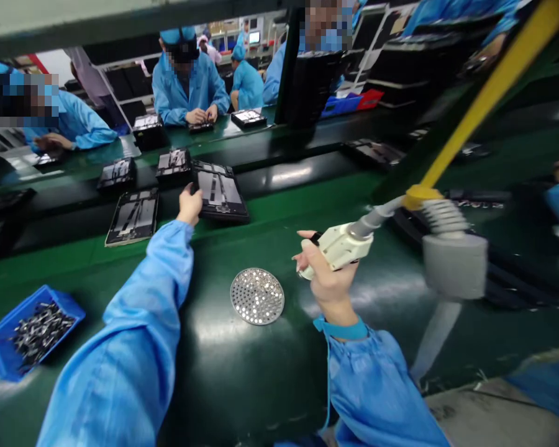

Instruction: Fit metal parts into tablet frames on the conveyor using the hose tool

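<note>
My left hand (189, 205) reaches forward and grips the near left edge of a black tray-like panel (221, 192) lying at the far side of the green bench. My right hand (323, 273) is closed round the cream handle of an electric screwdriver (342, 245), which hangs on a grey coiled cable (442, 214) from a yellow arm (489, 93). A round perforated metal disc (256, 296) lies on the bench between my arms. Both arms wear blue sleeves.
A blue bin (9, 329) of small metal parts sits at the near left. More black panels (133, 216) lie on the belt beyond. Several people in blue coats work at the far side. A grey motor housing (454, 264) hangs at right.
</note>
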Available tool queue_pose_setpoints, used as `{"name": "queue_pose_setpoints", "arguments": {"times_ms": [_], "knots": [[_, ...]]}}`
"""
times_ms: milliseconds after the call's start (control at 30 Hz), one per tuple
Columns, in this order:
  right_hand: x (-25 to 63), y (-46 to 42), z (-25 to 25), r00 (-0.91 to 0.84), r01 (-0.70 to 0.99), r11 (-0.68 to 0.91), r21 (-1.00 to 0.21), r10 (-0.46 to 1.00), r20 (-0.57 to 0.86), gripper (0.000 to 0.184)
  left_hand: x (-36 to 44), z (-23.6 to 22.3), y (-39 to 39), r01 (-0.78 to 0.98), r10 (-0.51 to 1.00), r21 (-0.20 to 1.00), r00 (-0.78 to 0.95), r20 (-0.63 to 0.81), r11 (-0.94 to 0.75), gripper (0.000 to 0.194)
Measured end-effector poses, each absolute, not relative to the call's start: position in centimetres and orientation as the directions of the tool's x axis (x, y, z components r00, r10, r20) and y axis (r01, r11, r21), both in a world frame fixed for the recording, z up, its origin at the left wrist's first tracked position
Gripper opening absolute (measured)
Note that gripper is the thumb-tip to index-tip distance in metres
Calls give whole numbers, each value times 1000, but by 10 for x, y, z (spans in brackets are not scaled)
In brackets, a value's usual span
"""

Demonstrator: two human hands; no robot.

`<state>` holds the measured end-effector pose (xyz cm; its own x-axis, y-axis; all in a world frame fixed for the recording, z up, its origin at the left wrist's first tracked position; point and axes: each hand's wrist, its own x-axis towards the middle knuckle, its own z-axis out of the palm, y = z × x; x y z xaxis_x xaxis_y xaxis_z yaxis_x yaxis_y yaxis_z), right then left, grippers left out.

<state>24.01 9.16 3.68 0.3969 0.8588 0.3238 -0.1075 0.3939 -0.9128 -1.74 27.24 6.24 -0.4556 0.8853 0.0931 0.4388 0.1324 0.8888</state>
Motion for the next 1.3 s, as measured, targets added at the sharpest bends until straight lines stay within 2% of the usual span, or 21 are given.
{"name": "queue_pose_setpoints", "arguments": {"times_ms": [100, 200, 367, 433, 500, 600, 700, 767, 833, 867, 900, 967, 1033, 1100, 1300], "knots": [[237, 85, 39, 371, -150, 419, -896, 863, 342, 33, -68, 72, 201, 320, 857, 941, -510, 71, 112, 57], [231, 78, 39, 341, -171, 452, -875, 861, 378, 35, -104, 70, 105, 109, 817, 990, -577, -8, 87, 66], [216, 69, 36, 206, -227, 436, -871, 895, 395, 35, -115, 37, -31, -31, 734, 919, -591, -335, 394, 75], [210, 66, 35, 177, -230, 420, -878, 905, 386, 35, -112, 24, -62, 70, 746, 879, -563, -356, 472, 81], [206, 65, 34, 174, -214, 406, -888, 911, 374, 35, -109, 16, -79, 307, 825, 817, -467, -319, 489, 89], [203, 64, 35, 194, -208, 397, -894, 913, 360, 36, -110, 19, -84, 661, 914, 634, -234, -333, 400, 96], [202, 66, 35, 238, -230, 401, -887, 907, 348, 37, -115, 34, -72, 886, 916, 392, -81, -393, 247, 83], [202, 67, 35, 266, -231, 414, -881, 897, 352, 38, -113, 48, -59, 968, 916, 198, -65, -397, 154, 68], [202, 68, 35, 279, -226, 427, -876, 890, 362, 39, -103, 63, -41, 994, 944, 40, -79, -321, 97, 52], [202, 69, 35, 282, -225, 432, -873, 887, 366, 39, -94, 70, -31, 998, 964, 2, -67, -258, 70, 46], [202, 69, 34, 285, -227, 434, -872, 886, 366, 38, -82, 75, -19, 1000, 980, -4, -26, -195, 25, 41], [201, 70, 35, 297, -233, 431, -872, 885, 358, 37, -51, 79, 7, 986, 980, 76, 156, -121, -148, 31], [202, 71, 35, 313, -244, 428, -870, 884, 347, 36, -18, 74, 32, 917, 921, 201, 371, -117, -343, 24], [203, 71, 36, 325, -252, 423, -871, 884, 335, 36, 12, 63, 53, 847, 851, 263, 507, -135, -463, 22], [211, 70, 39, 378, -264, 427, -865, 871, 315, 38, 47, 34, 81, 807, 799, 222, 583, -149, -548, 23]]}}
